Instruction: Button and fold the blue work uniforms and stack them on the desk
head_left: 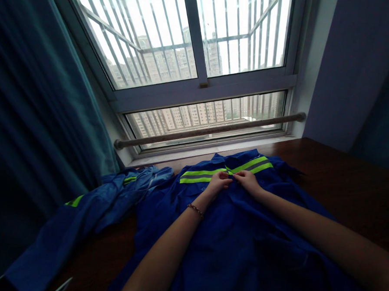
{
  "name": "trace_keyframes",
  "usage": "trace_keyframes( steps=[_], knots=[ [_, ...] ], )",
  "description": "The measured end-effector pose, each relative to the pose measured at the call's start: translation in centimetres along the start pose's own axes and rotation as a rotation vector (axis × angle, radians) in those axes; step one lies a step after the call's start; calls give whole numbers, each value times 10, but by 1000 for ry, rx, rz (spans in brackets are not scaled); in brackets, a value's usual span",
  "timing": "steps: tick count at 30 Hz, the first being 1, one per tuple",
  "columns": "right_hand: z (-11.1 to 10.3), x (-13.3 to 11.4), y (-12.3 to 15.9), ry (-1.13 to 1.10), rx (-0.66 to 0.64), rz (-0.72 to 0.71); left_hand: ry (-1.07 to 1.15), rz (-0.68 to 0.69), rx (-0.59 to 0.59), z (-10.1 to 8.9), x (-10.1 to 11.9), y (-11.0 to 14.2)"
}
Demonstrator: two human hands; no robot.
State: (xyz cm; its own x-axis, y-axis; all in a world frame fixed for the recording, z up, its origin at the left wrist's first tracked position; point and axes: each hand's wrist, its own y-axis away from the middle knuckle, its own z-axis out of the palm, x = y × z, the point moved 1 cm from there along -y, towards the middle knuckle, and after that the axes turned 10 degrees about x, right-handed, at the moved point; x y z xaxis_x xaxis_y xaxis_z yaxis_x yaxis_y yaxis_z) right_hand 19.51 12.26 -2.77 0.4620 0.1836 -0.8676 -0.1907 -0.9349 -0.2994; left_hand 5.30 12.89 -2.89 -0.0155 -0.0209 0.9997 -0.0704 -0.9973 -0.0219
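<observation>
A blue work jacket (222,242) lies spread front up, its collar toward the window. Yellow-green and grey reflective bands (197,176) cross its chest. My left hand (217,184), with a beaded bracelet on the wrist, pinches the jacket's front edge at the band. Close beside it, my right hand (246,181) grips the other side of the front opening between thumb and fingers. Both sets of fingertips nearly meet at the middle of the chest; whether a button is between them is too small to tell.
Left of the jacket lies a second, crumpled blue garment (116,202) with yellow-green strips. Both rest on a dark brown wooden surface (342,192). Beyond stand a barred window (171,90) and a horizontal rail (211,131). A blue curtain (50,90) hangs at the left.
</observation>
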Motion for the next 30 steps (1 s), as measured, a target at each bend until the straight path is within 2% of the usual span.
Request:
trace_keyframes(
  steps=[4,6,11,14,17,21,23,26,30],
  knots=[
    [-2,-8,0,54,-1,4,-33,-168,-104,8,5,9],
    [-5,-19,8,114,6,-45,-60,-201,-132,9,7,12],
    [-12,-55,45,466,-105,-348,-123,-138,-100,5,8,10],
    [-14,-66,61,662,-166,-427,-212,-33,-47,6,6,7],
    [-15,-68,64,750,-267,-370,-337,122,49,8,3,5],
    [-15,-61,54,632,-380,-263,-482,300,128,9,-1,-1],
    [-12,-54,46,587,-372,-194,-538,351,127,7,-2,-7],
    [-2,-46,35,574,-293,-112,-612,401,125,3,-3,-23],
    [13,-45,22,564,-207,-32,-704,408,177,-2,0,-46]
  ],
)
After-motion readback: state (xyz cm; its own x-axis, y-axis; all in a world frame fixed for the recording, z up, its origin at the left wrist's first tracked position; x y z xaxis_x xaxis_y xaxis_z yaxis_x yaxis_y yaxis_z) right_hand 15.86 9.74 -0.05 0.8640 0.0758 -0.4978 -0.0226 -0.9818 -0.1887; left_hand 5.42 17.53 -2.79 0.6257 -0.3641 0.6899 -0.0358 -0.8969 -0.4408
